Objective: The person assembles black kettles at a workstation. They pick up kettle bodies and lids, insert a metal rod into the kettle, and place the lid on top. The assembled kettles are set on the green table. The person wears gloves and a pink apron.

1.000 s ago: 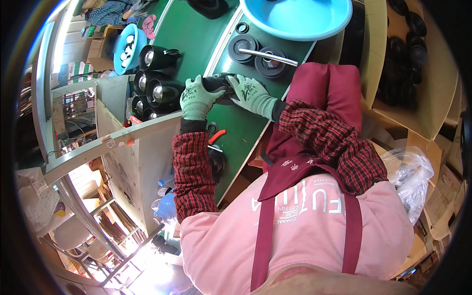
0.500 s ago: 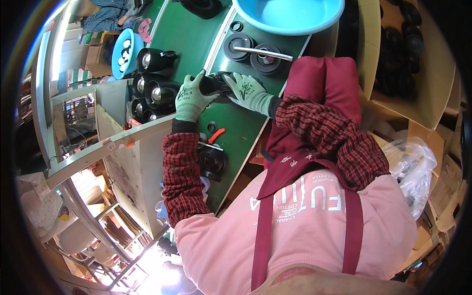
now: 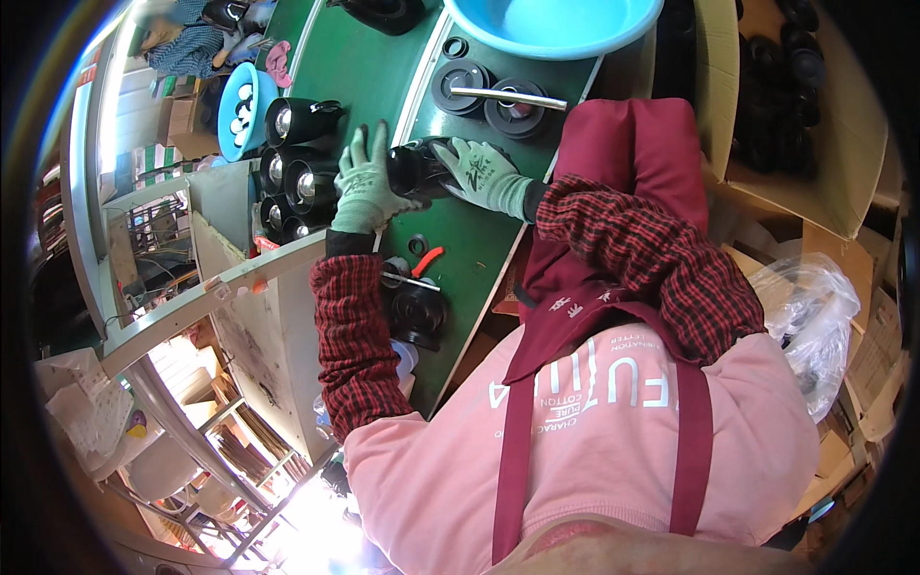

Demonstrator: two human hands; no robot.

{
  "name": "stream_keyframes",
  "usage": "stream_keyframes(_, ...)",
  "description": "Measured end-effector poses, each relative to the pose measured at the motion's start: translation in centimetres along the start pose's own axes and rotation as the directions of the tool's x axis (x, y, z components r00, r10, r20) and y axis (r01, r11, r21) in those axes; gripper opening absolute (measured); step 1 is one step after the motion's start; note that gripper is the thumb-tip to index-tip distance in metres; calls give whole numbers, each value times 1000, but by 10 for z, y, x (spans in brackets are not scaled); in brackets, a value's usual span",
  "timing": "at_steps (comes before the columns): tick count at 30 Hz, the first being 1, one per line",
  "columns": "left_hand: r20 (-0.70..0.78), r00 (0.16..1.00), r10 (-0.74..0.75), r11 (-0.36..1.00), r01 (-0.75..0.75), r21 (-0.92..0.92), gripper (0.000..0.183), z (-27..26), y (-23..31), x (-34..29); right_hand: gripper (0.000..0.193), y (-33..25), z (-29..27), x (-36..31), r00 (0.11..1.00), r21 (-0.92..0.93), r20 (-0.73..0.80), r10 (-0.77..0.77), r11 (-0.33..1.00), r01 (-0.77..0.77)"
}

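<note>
In a green-grey work glove, my right hand (image 3: pixel 482 175) is closed round one end of a glossy black cylindrical part (image 3: pixel 412 171) lying sideways over the green worktop. My left hand (image 3: pixel 364 186), gloved alike, is just left of its other end, fingers stretched and spread, holding nothing. Close to its left stand several black cups with shiny metal centres (image 3: pixel 305 185). Below my hands lie a small black ring (image 3: pixel 418 244), an orange-red curved handle (image 3: pixel 428 263) and a dark round part (image 3: pixel 416 314).
Two black discs (image 3: pixel 460 86) sit beyond my right hand, with a metal rod (image 3: pixel 508 97) across them. A large blue basin (image 3: pixel 556 34) stands at the far edge; a smaller blue basin (image 3: pixel 247 110) holds white pieces. A cardboard box (image 3: pixel 795 144) of black parts is at right.
My left hand has come off the black cylindrical part and moved slightly left, its fingers straightening. My right hand keeps its grip on the part.
</note>
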State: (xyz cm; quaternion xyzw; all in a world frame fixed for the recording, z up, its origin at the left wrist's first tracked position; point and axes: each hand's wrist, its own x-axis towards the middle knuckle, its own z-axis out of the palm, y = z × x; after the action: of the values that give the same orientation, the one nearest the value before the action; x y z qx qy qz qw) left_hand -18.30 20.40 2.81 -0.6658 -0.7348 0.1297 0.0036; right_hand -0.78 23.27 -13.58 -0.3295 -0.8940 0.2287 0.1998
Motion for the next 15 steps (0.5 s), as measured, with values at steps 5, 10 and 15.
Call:
stream_keyframes(5,330,944,17,957,81,-280,110,-4,-6,19,70,3,5,0,1000,31,-6,-3,1000,3)
stream_keyframes(10,-86,993,87,977,-102,-186,104,-14,-8,8,73,2,-6,-1,999,16,49,0,1000,0)
stream_keyframes(15,325,927,-188,981,193,16,82,-9,17,14,69,2,1,2,999,45,-23,-42,998,43)
